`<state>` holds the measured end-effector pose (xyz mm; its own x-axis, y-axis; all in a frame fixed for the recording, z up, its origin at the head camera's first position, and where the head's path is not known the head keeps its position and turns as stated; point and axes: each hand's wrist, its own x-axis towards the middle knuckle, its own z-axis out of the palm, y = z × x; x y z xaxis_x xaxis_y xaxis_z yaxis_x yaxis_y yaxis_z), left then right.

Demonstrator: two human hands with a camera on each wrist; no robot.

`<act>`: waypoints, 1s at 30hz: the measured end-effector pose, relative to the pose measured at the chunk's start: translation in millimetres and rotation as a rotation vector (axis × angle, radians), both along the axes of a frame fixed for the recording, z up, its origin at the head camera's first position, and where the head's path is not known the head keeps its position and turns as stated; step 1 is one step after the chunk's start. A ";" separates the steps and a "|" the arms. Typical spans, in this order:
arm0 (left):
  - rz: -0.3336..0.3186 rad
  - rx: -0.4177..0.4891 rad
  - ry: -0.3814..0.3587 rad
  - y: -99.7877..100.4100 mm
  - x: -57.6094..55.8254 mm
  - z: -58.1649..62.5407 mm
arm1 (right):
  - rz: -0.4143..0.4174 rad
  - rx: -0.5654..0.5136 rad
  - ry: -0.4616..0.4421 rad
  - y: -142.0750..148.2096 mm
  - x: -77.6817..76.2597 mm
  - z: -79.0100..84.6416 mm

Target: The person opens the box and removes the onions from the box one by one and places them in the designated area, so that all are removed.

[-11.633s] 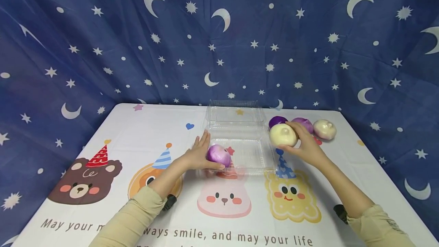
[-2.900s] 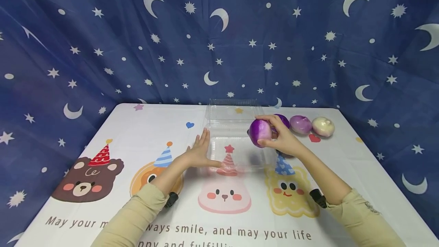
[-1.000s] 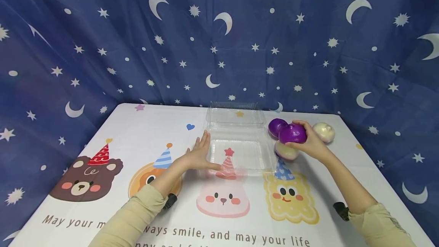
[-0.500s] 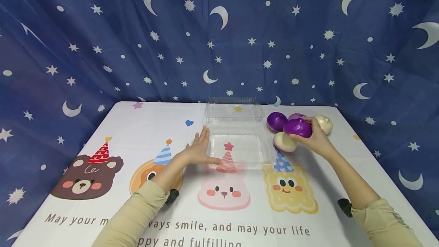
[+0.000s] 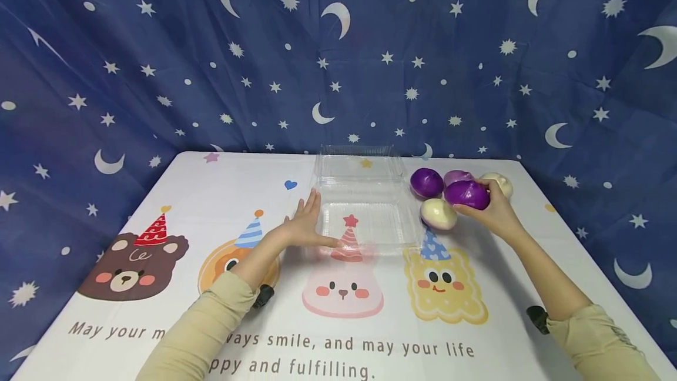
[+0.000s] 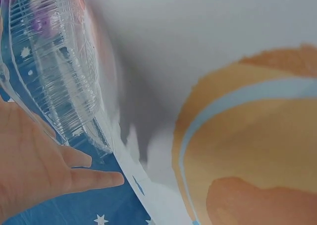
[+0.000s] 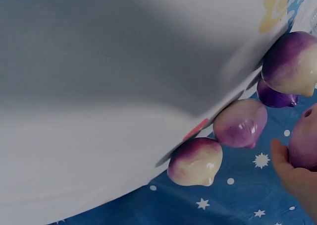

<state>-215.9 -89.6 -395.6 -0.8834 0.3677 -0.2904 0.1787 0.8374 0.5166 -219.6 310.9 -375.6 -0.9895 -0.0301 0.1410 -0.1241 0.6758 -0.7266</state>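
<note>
My right hand (image 5: 494,207) holds a glossy dark purple onion (image 5: 467,194) between thumb and fingers, low over the table's right side. Around it are a pale onion (image 5: 438,214), a dark purple onion (image 5: 426,183), a light purple onion (image 5: 458,177) partly behind the held one, and a whitish onion (image 5: 497,184) partly behind the fingers. The right wrist view shows the held onion (image 7: 304,140) apart from the others. My left hand (image 5: 304,228) spreads along the left side of an open clear plastic clamshell container (image 5: 370,225), fingers straight, thumb at its front edge.
The container's lid (image 5: 359,166) lies folded back near the table's rear edge. A white printed tablecloth (image 5: 238,334) covers the table. Behind it hangs a dark blue curtain (image 5: 370,34) with moons and stars.
The onion seen earlier in the container is out of it. My right hand has carried an onion from over the container rightward to the other onions. My left hand stays in place.
</note>
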 end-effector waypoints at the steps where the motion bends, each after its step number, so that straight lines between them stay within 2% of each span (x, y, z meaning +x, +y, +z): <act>1: 0.003 0.003 -0.001 -1.2 -0.5 0.6 | 0.007 -0.004 0.007 -0.3 -0.5 -0.4; 6: -0.009 -0.002 -0.005 -4.5 -1.6 -0.6 | 0.027 0.005 0.047 2.5 -0.6 -6.2; 11: -0.021 -0.015 0.000 -4.3 -1.8 2.8 | 0.013 0.045 0.068 8.8 -5.6 -11.0; 15: -0.032 -0.027 -0.002 -4.4 -1.7 5.7 | 0.003 0.084 0.044 12.2 -10.3 -11.8; 22: -0.041 -0.041 0.004 -4.1 -3.3 8.4 | 0.042 0.101 0.019 18.1 -16.8 -9.6; 27: -0.032 -0.055 0.010 -4.3 -3.8 9.8 | 0.085 0.115 -0.013 24.7 -17.8 -15.1; 30: -0.039 -0.056 0.008 -3.6 -3.5 8.0 | 0.080 0.135 -0.020 29.4 -15.8 -18.9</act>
